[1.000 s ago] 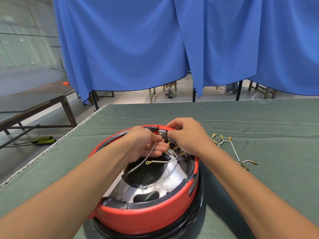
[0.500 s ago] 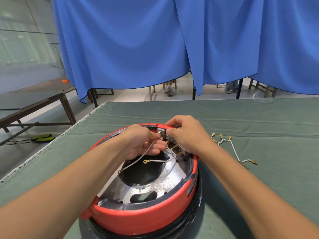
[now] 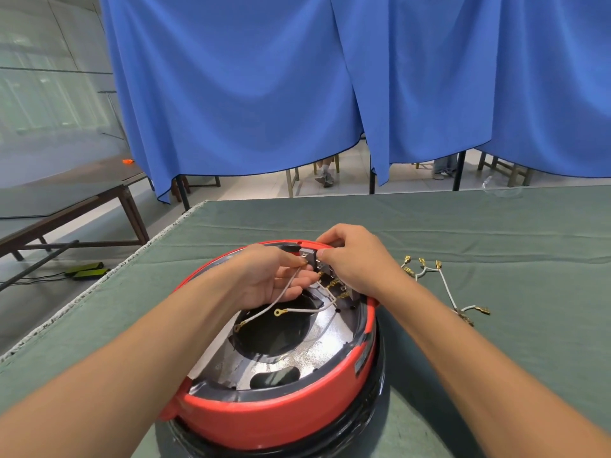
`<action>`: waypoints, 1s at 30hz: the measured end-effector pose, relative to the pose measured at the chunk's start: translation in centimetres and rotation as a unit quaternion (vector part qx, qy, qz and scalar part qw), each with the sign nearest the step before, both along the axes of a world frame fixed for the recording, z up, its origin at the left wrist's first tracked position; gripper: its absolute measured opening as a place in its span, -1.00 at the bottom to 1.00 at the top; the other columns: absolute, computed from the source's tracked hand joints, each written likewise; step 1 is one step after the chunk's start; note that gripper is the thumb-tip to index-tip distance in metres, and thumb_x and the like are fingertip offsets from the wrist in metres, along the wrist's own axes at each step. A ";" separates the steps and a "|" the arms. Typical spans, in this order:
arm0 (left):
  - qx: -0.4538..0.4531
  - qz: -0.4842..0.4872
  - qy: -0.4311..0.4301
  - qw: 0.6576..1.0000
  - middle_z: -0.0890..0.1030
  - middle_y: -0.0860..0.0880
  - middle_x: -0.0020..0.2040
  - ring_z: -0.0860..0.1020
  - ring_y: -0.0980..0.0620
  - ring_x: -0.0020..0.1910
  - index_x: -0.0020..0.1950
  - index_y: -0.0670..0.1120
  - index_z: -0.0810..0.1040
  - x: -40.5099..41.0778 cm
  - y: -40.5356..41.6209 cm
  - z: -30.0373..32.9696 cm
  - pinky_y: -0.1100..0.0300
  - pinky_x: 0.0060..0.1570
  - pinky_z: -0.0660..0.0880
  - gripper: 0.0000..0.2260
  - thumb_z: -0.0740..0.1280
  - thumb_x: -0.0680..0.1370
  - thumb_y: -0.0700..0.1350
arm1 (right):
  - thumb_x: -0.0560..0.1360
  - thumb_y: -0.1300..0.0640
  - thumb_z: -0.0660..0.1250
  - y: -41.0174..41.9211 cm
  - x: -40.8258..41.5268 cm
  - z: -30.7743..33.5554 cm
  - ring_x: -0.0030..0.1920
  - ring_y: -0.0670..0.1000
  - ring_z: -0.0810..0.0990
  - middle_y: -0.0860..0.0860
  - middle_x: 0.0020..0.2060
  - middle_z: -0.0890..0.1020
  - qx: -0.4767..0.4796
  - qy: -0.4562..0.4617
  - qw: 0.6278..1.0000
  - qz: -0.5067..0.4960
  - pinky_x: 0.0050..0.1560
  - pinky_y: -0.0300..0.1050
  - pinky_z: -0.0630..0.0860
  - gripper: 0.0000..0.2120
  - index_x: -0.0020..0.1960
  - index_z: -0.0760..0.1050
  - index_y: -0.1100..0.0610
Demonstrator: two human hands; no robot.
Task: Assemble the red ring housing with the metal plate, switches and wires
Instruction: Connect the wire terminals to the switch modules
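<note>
Both my hands are up at the far rim of the red ring housing (image 3: 274,414), which sits on the green tabletop (image 3: 496,233) right in front of me, on a black base. My left hand (image 3: 267,279) has its fingers curled round a white wire (image 3: 264,312), pinching its brass terminal up at the tip. My right hand (image 3: 353,259) pinches the small grey switch (image 3: 309,257) seated at the far edge of the ring.

Key relation: terminal and switch are just beside each other, maybe touching, can't tell. The terminal lies left of the switch, so I judge the push goes left to right, along the wire end's axis, into a switch tab. Left hand does the moving, right hand braces. Both equally near.

Looks: housing is a glossy red plastic hoop, round, open on top. Inside it the shiny metal plate (image 3: 297,358) with a big dark centre hole and a smaller slot nearer me. The held wire trails down from the left hand over the plate, ending in a brass ring lug. A second white wire (image 3: 307,310) with a ring lug lies across the plate too. More brass terminals cluster below the switch; how many are seated I can't tell.

Spare wire harness (image 3: 446,289) lies on the tabletop to the right, well apart from the housing, untouched.

Risk, my guess: terminal skews off the tab.
</note>
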State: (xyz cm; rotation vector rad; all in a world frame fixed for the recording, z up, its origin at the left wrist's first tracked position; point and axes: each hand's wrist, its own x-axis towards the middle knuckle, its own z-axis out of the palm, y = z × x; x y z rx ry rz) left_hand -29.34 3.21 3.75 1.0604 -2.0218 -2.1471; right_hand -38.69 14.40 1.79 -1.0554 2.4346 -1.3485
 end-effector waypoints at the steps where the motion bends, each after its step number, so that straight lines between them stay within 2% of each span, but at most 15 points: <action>1: -0.001 -0.005 -0.005 1.000 0.63 -0.09 -0.42 0.56 0.13 -0.56 -0.14 -0.24 0.55 0.1 -0.2 0.1 0.35 -0.61 0.43 -0.83 0.22 0.60 -0.24 | 0.50 0.16 0.29 0.0 0.0 0.0 -0.06 -0.03 0.58 -0.07 -0.14 0.62 -0.001 -0.010 1.000 0.004 -0.04 -0.11 0.50 -0.90 -0.05 0.52 -0.02; 7: -0.072 -0.011 -0.013 0.997 0.63 -0.09 -0.43 0.58 0.09 -0.53 -0.14 -0.24 0.56 0.5 0.1 0.0 0.32 -0.56 0.47 -0.84 0.26 0.59 -0.21 | 0.51 0.16 0.29 0.1 -0.1 0.0 -0.08 -0.01 0.58 -0.07 -0.17 0.59 -0.003 -0.030 0.999 0.011 -0.02 -0.04 0.53 -0.92 -0.04 0.49 -0.01; 12: -0.103 0.033 0.014 0.994 0.60 -0.10 -0.49 0.56 0.09 -0.57 -0.18 -0.28 0.54 0.0 0.8 -0.2 0.33 -0.60 0.44 -0.85 0.25 0.57 -0.30 | 0.51 0.17 0.28 0.1 0.0 0.1 -0.13 -0.04 0.57 -0.06 -0.17 0.60 0.002 -0.012 1.000 0.011 -0.17 -0.18 0.48 -0.92 -0.05 0.48 0.00; 15: -0.117 0.038 0.015 0.992 0.62 -0.12 -0.46 0.57 0.07 -0.56 -0.15 -0.29 0.55 0.3 1.1 0.0 0.31 -0.59 0.44 -0.86 0.27 0.57 -0.28 | 0.51 0.18 0.31 0.2 0.0 0.1 -0.18 -0.08 0.56 -0.08 -0.22 0.58 -0.024 -0.047 0.999 0.008 -0.23 -0.24 0.44 -0.92 -0.02 0.52 0.04; 18: -0.193 0.025 0.006 0.981 0.65 -0.16 -0.40 0.58 0.00 -0.54 -0.09 -0.32 0.55 0.9 1.5 0.2 0.24 -0.54 0.48 -0.88 0.27 0.56 -0.27 | 0.50 0.20 0.35 0.3 0.3 0.1 -0.27 -0.17 0.52 -0.11 -0.27 0.57 -0.051 -0.085 0.995 0.008 -0.33 -0.36 0.39 -0.88 0.02 0.58 0.09; 23: -0.345 -0.045 -0.044 0.937 0.62 -0.21 -0.33 0.62 -0.13 -0.50 -0.04 -0.24 0.48 1.8 3.6 0.4 0.08 -0.52 0.56 -0.87 0.19 0.54 -0.20 | 0.45 0.25 0.39 0.1 0.8 0.2 -0.17 -0.02 0.57 0.02 -0.17 0.63 -0.062 -0.102 0.993 0.013 -0.07 -0.13 0.50 -0.84 0.03 0.60 0.15; 27: -0.269 -0.014 -0.024 0.963 0.57 -0.19 -0.40 0.58 -0.11 -0.54 0.02 -0.25 0.43 2.4 3.3 1.2 0.15 -0.57 0.50 -0.84 0.23 0.56 -0.15 | 0.45 0.22 0.40 0.2 0.7 0.0 -0.13 -0.01 0.58 0.03 -0.14 0.64 -0.060 -0.102 0.993 0.009 -0.06 -0.15 0.48 -0.85 0.02 0.60 0.13; 28: -0.293 -0.009 -0.038 0.955 0.57 -0.15 -0.42 0.58 -0.09 -0.53 -0.01 -0.23 0.45 2.6 3.3 1.4 0.17 -0.56 0.49 -0.85 0.23 0.55 -0.14 | 0.45 0.20 0.40 0.2 0.6 0.0 -0.12 -0.01 0.58 0.02 -0.14 0.64 -0.059 -0.101 0.993 0.005 -0.06 -0.15 0.48 -0.86 0.01 0.60 0.11; 29: -0.362 -0.012 -0.065 0.930 0.56 -0.11 -0.43 0.57 -0.06 -0.51 -0.10 -0.19 0.47 2.8 3.4 1.5 0.19 -0.55 0.47 -0.86 0.24 0.53 -0.12 | 0.45 0.19 0.41 0.2 0.5 -0.1 -0.12 -0.01 0.59 0.01 -0.15 0.64 -0.059 -0.100 0.993 0.002 -0.06 -0.15 0.49 -0.87 0.00 0.60 0.10; 30: -0.463 -0.019 -0.098 0.881 0.54 -0.06 -0.41 0.54 -0.03 -0.47 -0.21 -0.13 0.45 2.9 3.5 1.4 0.21 -0.53 0.41 -0.85 0.24 0.51 -0.09 | 0.44 0.18 0.40 0.2 0.5 -0.2 -0.13 -0.02 0.58 0.00 -0.17 0.64 -0.059 -0.098 0.993 0.000 -0.06 -0.14 0.49 -0.88 -0.02 0.60 0.10</action>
